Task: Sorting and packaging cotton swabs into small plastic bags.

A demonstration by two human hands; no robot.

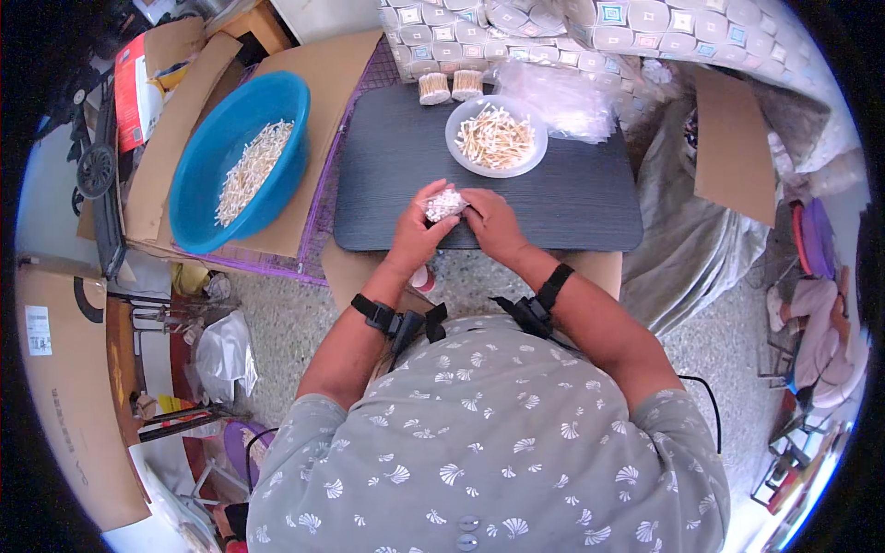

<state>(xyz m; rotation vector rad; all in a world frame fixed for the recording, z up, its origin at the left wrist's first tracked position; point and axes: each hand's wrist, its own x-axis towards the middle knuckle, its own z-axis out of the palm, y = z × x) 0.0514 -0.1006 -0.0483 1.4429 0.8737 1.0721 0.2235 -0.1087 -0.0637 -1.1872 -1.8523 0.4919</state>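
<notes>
A bundle of cotton swabs [446,205], white tips facing up, is held over the near edge of the dark table [396,157]. My left hand [419,227] wraps round its left side, fingers and thumb closed on it. From the right, my right hand [496,224] pinches at the bundle's edge, its fingertips touching it. Whether clear plastic surrounds the swabs is too small to tell. Just beyond my hands stands a white bowl [538,153] of loose cotton swabs [495,136]. Two packed bundles of cotton swabs [451,87] stand at the table's far edge.
Clear plastic bags [567,101] lie at the far right of the table. To the left, a large blue basin [198,180] holds more loose swabs on cardboard [313,120]. A cardboard flap [733,143] and grey cloth [687,230] are at the right. Another person [820,341] sits far right.
</notes>
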